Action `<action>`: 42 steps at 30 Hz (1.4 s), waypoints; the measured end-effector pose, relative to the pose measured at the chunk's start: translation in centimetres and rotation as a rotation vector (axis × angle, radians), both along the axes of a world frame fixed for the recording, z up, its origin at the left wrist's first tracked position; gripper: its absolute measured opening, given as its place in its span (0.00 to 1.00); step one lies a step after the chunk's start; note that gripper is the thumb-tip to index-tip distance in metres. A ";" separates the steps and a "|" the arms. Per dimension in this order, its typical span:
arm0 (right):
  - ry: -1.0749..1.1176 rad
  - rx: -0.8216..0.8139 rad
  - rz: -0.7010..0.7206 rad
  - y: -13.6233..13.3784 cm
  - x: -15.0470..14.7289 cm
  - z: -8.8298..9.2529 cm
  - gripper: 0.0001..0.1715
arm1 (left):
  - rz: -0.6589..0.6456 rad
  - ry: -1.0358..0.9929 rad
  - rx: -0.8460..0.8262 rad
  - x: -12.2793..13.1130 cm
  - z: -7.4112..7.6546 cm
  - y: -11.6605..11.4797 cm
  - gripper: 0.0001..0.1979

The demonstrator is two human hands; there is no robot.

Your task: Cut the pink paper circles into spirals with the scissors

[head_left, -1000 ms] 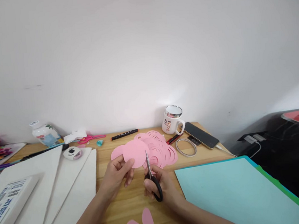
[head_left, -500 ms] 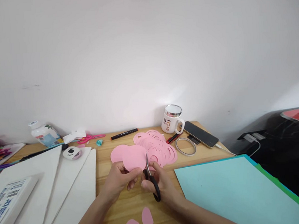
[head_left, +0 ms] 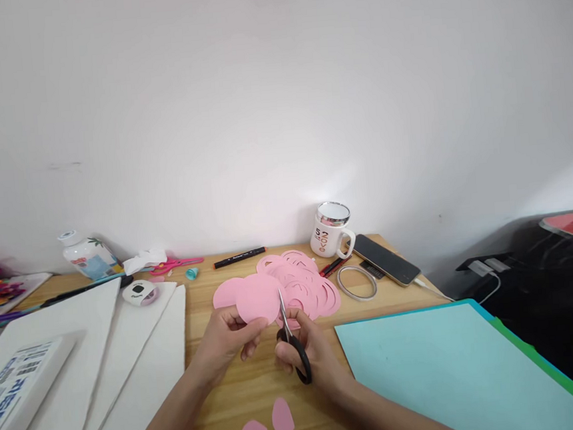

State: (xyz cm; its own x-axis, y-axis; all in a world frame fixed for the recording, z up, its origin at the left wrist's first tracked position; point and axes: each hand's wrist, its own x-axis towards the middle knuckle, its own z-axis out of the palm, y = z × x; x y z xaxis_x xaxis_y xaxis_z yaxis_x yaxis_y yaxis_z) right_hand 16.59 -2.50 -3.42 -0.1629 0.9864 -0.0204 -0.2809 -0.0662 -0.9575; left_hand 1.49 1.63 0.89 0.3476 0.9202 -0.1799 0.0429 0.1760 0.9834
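Note:
My left hand (head_left: pixel 226 339) pinches a pink paper disc (head_left: pixel 258 299) by its lower edge, holding it above the wooden table (head_left: pixel 208 302). My right hand (head_left: pixel 314 350) grips black-handled scissors (head_left: pixel 291 338), whose blades point up into the disc's right edge. Behind the disc lies a heap of pink cut-out rings and scraps (head_left: pixel 302 284). Two small pink petal shapes (head_left: pixel 265 427) lie on the table in front of my hands.
Light blue paper over green sheets (head_left: pixel 455 367) lies at the right. White boards (head_left: pixel 103 365) and a box (head_left: pixel 11 393) are at the left. Along the back stand a mug (head_left: pixel 330 230), phone (head_left: pixel 385 258), tape ring (head_left: pixel 356 282), black marker (head_left: pixel 239 257), punch (head_left: pixel 139 293) and bottle (head_left: pixel 88 256).
The disc and my left hand dipped slightly and came back up. The scissors stayed at the disc's right edge, shifting only a little.

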 end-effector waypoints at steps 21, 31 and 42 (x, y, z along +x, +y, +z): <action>0.054 0.016 0.029 0.1 0.1 0.2 0.27 | 0.014 0.055 -0.005 -0.1 -0.3 0.0 0.16; 0.014 0.015 0.015 0.2 0.3 0.1 0.27 | 0.020 0.061 0.005 -0.3 -0.6 0.2 0.16; -0.071 -0.009 -0.024 0.3 0.3 0.3 0.24 | 0.038 -0.009 0.042 -0.4 -0.2 0.4 0.15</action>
State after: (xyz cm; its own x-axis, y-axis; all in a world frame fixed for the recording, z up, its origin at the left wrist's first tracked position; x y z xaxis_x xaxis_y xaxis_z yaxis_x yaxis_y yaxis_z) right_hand 16.85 -2.21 -3.10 -0.1369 0.9898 -0.0402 -0.2138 -0.0691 -0.9744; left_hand 1.14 2.03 0.70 0.3137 0.9395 -0.1376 0.0282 0.1357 0.9904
